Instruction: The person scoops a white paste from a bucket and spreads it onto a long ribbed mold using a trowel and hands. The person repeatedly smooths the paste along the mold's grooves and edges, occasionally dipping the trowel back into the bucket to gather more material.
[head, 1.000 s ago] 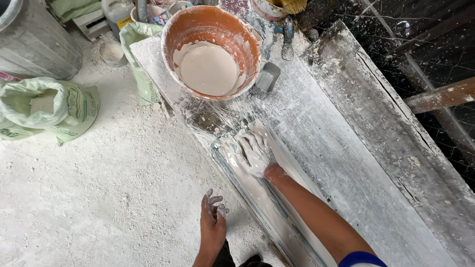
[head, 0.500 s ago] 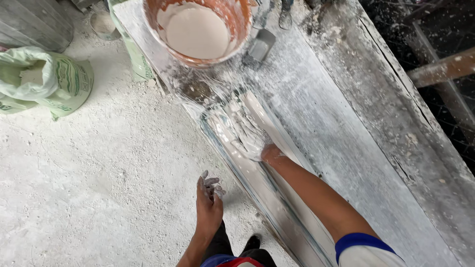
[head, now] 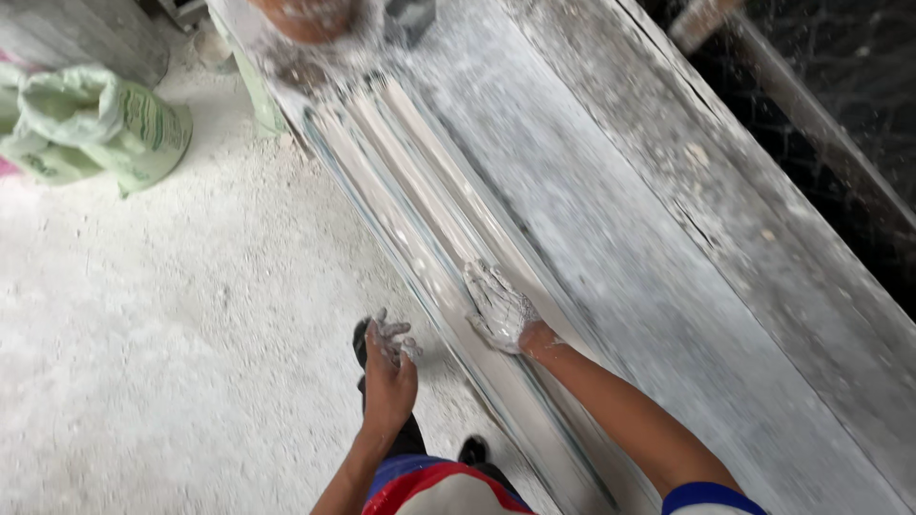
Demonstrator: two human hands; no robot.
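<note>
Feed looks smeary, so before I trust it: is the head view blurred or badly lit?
Head view: motion blur streaks the long mould and bench; right hand and left hand fairly sharp; soft even daylight, no glare; dark upper right.

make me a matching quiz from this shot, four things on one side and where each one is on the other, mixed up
Things:
1. right hand
2. left hand
3. green sack
4. orange bucket

Places:
a. on the dusty floor, far left
b. pressed flat on the long white moulding
c. at the top edge, at the far end of the bench
d. held in the air over the floor, fingers coated white

Pairs: 1-b, 2-d, 3-a, 4-c
</note>
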